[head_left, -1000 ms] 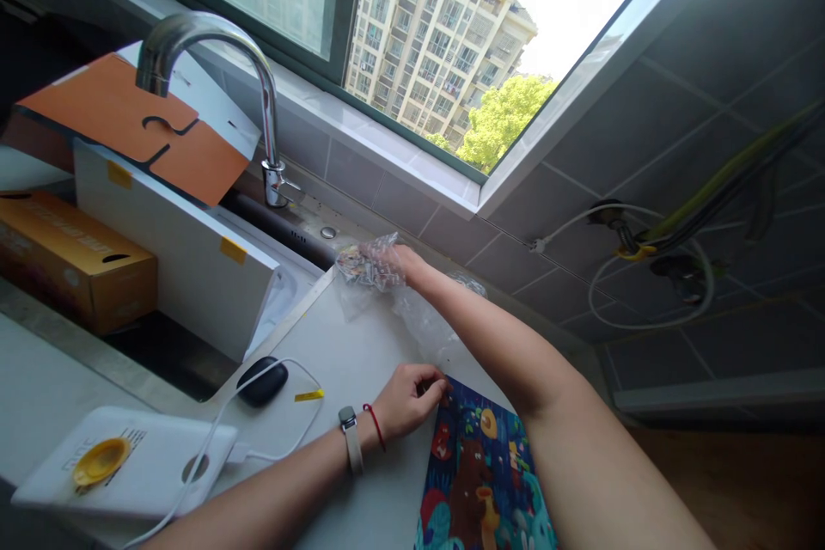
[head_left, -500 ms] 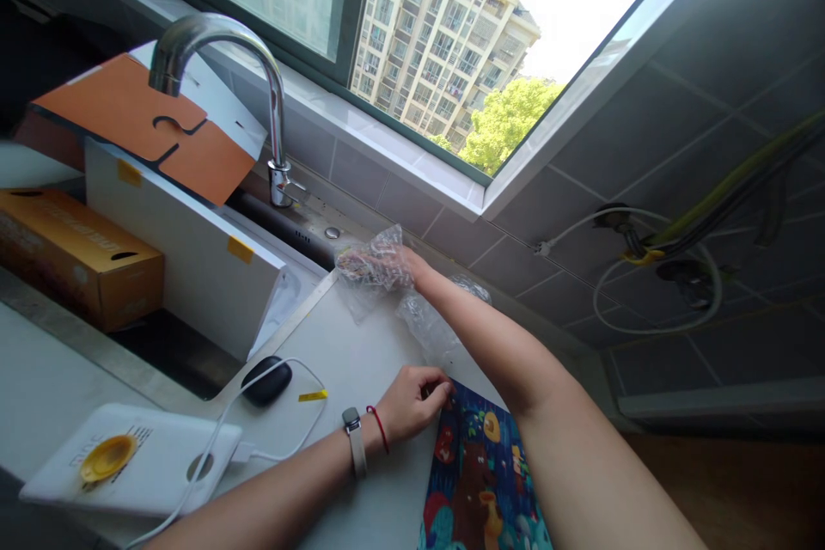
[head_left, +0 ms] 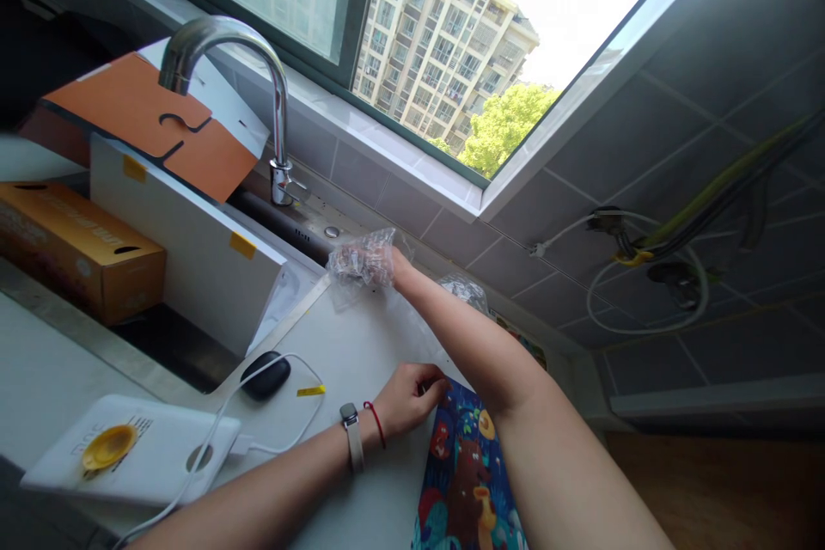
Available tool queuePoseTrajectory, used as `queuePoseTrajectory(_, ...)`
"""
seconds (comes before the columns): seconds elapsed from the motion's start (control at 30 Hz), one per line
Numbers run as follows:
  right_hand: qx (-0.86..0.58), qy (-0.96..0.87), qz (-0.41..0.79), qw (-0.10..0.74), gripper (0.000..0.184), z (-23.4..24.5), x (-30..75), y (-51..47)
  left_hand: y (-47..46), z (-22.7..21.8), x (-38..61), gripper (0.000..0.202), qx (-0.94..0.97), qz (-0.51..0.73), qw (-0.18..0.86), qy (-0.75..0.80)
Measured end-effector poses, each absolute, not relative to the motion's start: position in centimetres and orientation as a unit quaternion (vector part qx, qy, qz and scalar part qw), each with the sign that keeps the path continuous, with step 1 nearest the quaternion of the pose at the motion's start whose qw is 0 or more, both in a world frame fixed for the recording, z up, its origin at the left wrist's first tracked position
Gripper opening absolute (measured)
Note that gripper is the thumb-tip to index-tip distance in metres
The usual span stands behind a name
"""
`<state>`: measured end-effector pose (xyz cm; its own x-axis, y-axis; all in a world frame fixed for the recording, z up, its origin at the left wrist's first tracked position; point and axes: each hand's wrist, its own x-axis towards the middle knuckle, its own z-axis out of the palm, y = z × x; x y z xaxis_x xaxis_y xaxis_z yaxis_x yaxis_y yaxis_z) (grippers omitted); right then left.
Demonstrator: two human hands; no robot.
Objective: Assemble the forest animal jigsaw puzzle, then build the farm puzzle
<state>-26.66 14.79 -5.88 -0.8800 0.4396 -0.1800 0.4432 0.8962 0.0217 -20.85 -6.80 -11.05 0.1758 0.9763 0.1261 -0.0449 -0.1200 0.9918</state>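
Clear plastic is bunched up around the right hand, at the far part of the white counter, next to a corner of the sink. It covers the fingers, so I cannot tell if they squeeze it or are spread out inside. More crinkly plastic lies behind the right arm, near the wall.

Closer to the person is the left hand. Its fingers are curled, and the thumb and first finger come to the top corner of a blue picture sheet. I cannot tell if they pinch that corner or just rest on it. The sheet lies flat on the counter, partly hidden by the right arm, and shows a big brown animal. On the left wrist are a watch and a red string.

Left of that wrist I see a yellow strip and a smooth black thing with a white cord going over it. Farther left, a yellow oval sits on a flat white thing. An orange box and a white box stand in the sink, near the shiny tap.
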Motion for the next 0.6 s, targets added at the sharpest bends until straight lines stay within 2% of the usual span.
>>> queuePoseTrajectory(0.27,0.212,0.974,-0.034,0.074,0.059,-4.4,-24.1,15.0,-6.8,-11.3,-20.6,0.035,0.547,0.508,0.519,0.416)
queuePoseTrajectory(0.47,0.215,0.973,-0.068,0.047,0.058,-0.5,-18.8,15.7,-5.9,-11.6,-20.6,0.067,0.381,0.589,0.6,0.384)
queuePoseTrajectory(0.6,0.254,0.962,-0.086,0.045,0.049,0.9,-15.0,14.0,-5.2,-11.5,-21.0,0.088,0.279,0.622,0.627,0.378)
